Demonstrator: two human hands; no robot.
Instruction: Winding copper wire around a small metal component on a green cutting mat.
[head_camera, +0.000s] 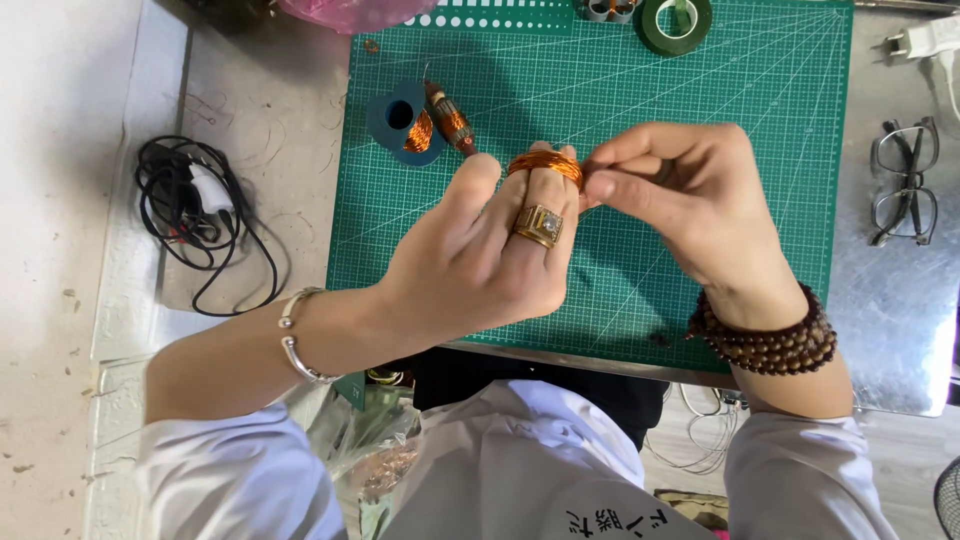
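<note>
My left hand (490, 250) is raised over the green cutting mat (700, 90), fingers held together, with a band of thin copper wire (545, 162) wound around them above a gold ring. My right hand (680, 195) pinches the wire's end right beside that coil, fingertips touching it. A dark spool with copper wire (405, 122) and a small wound copper armature (452, 122) lie on the mat just beyond my left hand.
A green tape roll (676, 22) sits at the mat's far edge. Two pairs of glasses (905, 180) lie on the metal table at right, near a white plug (925, 40). A black cable bundle (195, 215) lies at left. Pink plastic (350, 12) is at the top.
</note>
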